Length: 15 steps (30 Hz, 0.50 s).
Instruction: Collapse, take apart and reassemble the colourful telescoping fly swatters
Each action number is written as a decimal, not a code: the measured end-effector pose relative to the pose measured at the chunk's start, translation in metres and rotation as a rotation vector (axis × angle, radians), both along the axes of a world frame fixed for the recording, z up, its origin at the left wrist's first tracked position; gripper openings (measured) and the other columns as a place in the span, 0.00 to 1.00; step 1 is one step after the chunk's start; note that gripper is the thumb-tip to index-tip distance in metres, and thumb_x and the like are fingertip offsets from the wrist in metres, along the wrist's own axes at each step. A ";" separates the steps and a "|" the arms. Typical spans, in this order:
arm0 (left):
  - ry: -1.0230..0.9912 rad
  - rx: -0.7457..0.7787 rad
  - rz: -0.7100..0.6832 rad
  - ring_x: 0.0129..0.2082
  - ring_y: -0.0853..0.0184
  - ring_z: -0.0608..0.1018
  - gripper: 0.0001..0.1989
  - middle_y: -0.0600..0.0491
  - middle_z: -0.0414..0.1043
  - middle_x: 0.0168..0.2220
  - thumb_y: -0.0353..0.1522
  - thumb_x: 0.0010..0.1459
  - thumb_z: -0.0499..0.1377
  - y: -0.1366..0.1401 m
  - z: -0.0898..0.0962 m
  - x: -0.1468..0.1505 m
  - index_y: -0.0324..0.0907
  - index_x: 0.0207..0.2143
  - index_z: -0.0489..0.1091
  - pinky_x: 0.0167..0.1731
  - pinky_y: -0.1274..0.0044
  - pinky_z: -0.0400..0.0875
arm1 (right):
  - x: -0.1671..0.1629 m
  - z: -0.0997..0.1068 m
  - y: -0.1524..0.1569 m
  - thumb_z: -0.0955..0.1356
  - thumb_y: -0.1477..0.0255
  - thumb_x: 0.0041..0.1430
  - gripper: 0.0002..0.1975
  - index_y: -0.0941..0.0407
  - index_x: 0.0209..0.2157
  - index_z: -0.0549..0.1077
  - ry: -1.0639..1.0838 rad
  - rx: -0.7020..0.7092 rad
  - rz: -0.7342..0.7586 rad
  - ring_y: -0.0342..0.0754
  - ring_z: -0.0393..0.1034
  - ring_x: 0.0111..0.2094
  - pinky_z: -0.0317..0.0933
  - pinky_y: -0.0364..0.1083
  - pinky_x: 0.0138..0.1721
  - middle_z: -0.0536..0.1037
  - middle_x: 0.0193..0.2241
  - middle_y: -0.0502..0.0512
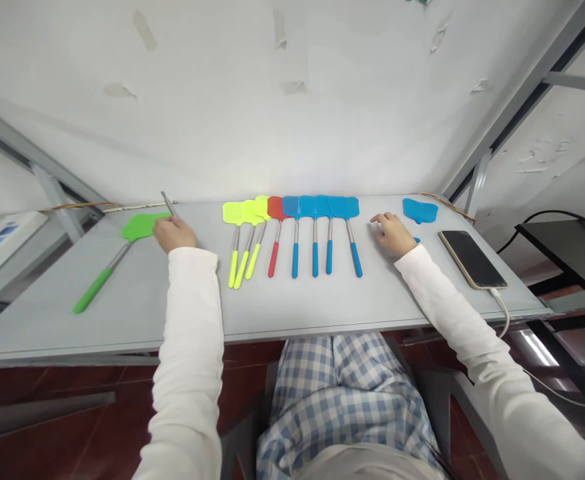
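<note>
My left hand (175,235) is closed around a thin silver rod (169,204) that sticks up past the fingers; its lower end is hidden. Beside and partly behind this hand lies a green fly swatter (139,227), its handle slanting toward the front left. Fingers apart, my right hand (395,233) rests low over the tabletop at the right. Just beyond it is a blue fly swatter head (419,211), and a small blue piece (416,240) peeks out by the wrist. Between my hands lie several yellow fly swatters (249,212), a red one (275,208) and several blue ones (345,207).
A charging phone (472,259) lies on the grey table (282,310) at the right, its white cable (503,310) dropping over the edge. A white wall (292,127) backs the table. Metal frame posts (479,180) stand at the sides, and a dark stool (567,247) is at far right.
</note>
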<state>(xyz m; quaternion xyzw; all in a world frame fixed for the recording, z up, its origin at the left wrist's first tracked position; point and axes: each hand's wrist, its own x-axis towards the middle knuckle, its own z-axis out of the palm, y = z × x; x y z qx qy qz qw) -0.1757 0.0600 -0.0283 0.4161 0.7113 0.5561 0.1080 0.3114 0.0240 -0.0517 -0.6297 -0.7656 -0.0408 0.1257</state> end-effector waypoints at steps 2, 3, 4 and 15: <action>-0.153 0.160 0.060 0.46 0.66 0.68 0.07 0.48 0.66 0.43 0.25 0.63 0.49 0.005 0.011 0.015 0.41 0.31 0.58 0.54 0.67 0.58 | 0.000 0.002 -0.003 0.61 0.77 0.54 0.23 0.62 0.52 0.69 -0.035 0.014 -0.031 0.60 0.63 0.50 0.56 0.53 0.50 0.71 0.48 0.67; -0.295 0.243 0.012 0.39 0.70 0.69 0.05 0.52 0.67 0.38 0.26 0.63 0.51 0.006 0.017 0.027 0.40 0.33 0.61 0.48 0.72 0.63 | 0.000 0.004 -0.005 0.62 0.75 0.54 0.23 0.62 0.52 0.69 -0.063 0.008 -0.073 0.62 0.62 0.50 0.56 0.55 0.50 0.71 0.49 0.68; -0.458 0.318 -0.097 0.32 0.74 0.69 0.04 0.56 0.68 0.34 0.27 0.63 0.52 0.006 0.021 0.041 0.39 0.34 0.64 0.42 0.76 0.66 | 0.000 0.005 -0.007 0.63 0.74 0.54 0.23 0.63 0.52 0.69 -0.093 -0.007 -0.118 0.63 0.62 0.50 0.55 0.56 0.50 0.70 0.49 0.70; -0.984 0.049 -0.956 0.37 0.66 0.80 0.07 0.53 0.76 0.29 0.26 0.48 0.61 -0.040 -0.010 0.225 0.40 0.30 0.65 0.43 0.71 0.74 | 0.009 0.013 -0.014 0.64 0.75 0.50 0.22 0.61 0.49 0.69 -0.150 -0.174 -0.261 0.65 0.62 0.51 0.54 0.58 0.49 0.69 0.49 0.70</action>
